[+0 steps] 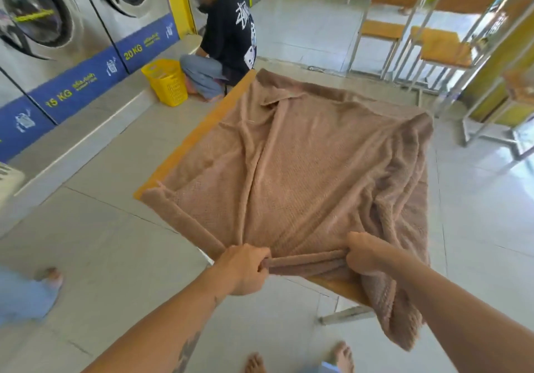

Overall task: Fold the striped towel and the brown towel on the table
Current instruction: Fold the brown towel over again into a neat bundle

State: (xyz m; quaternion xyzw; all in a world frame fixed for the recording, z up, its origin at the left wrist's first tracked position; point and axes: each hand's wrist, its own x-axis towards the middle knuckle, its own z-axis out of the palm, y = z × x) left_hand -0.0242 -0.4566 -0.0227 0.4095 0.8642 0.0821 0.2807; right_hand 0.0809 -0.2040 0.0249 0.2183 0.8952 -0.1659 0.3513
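Hands: left hand and right hand both clenched on near hem of wrinkled brown terry towel | desk: orange-edged | advice: tension evenly, smooth creases before folding.

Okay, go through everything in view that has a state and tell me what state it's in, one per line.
brown towel: spread over the table, wrinkled, near edge bunched, one corner hanging off
table: mostly covered by the towel
left hand: closed on the towel's near edge
right hand: closed on the same edge
yellow basket: upright on the floor
washer doors: shut
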